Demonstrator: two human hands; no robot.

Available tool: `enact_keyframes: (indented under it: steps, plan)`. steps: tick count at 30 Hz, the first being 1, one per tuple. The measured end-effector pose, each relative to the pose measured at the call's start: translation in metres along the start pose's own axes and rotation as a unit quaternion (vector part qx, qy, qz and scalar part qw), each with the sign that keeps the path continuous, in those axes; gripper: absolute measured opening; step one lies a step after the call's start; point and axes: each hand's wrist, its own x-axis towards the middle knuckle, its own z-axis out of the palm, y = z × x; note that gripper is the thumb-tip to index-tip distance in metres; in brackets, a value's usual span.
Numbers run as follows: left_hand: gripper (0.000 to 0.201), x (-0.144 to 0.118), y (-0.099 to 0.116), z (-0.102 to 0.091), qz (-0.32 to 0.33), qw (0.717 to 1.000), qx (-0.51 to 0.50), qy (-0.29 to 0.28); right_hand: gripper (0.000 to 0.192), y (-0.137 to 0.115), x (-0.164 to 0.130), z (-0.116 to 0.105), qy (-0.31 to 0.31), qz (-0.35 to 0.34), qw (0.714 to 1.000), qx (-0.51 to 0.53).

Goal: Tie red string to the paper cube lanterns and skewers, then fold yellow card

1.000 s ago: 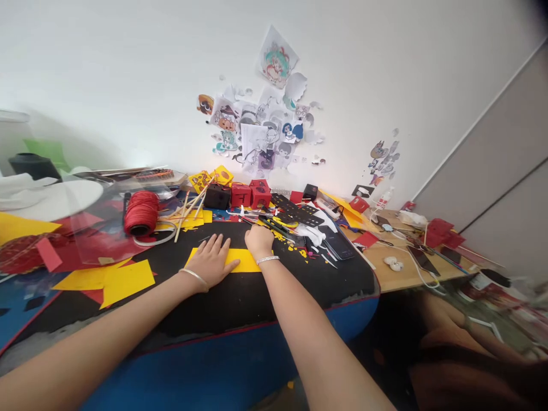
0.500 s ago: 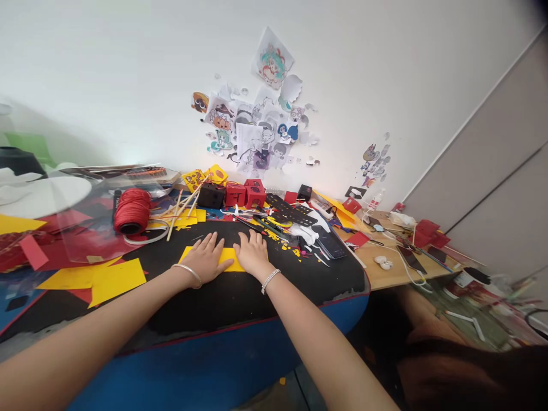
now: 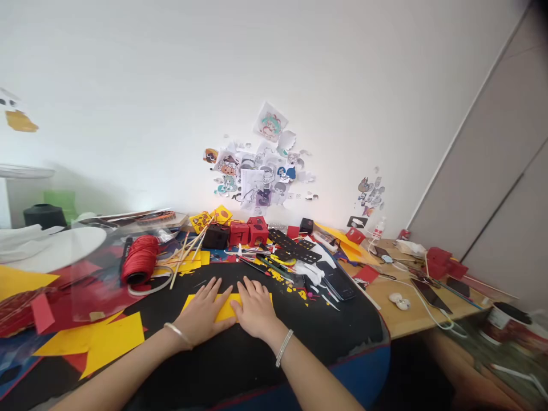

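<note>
My left hand [image 3: 202, 313] and my right hand [image 3: 256, 309] lie flat, fingers spread, side by side on a yellow paper strip [image 3: 225, 305]. The strip rests on a black mat [image 3: 325, 325] that covers the blue table. Each wrist wears a thin silver bracelet. The thumbs nearly touch over the middle of the strip, and only its ends and a central patch show between the hands.
A spool of red cord [image 3: 140, 260] stands at the left by wooden sticks [image 3: 185, 256]. Red and black paper cubes [image 3: 240, 233] sit behind. Yellow sheets [image 3: 111, 340] lie at the left. Phones [image 3: 339, 282], cables and scraps crowd the right; drawings [image 3: 261, 171] hang on the wall.
My right hand came back from the tools beyond the strip and now lies flat on it beside the left. The camera has tilted upward, showing more wall.
</note>
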Motion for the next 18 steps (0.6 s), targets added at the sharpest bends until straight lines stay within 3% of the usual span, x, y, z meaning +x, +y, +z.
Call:
enact_keyframes:
  steps: [8, 12, 18]
  plan:
    - [0.068, -0.001, -0.001, -0.014, 0.051, 0.996, -0.029, 0.065, 0.058, 0.000, -0.004, -0.003, 0.020, -0.030, 0.999, 0.001]
    - [0.061, -0.001, 0.005, -0.029, 0.057, 0.997, -0.017, 0.057, 0.061, 0.004, -0.006, -0.014, 0.022, -0.070, 0.997, 0.011]
    - [0.057, 0.003, 0.004, -0.032, 0.081, 0.992, 0.010, 0.093, 0.028, 0.005, 0.011, -0.030, 0.040, -0.075, 0.996, -0.020]
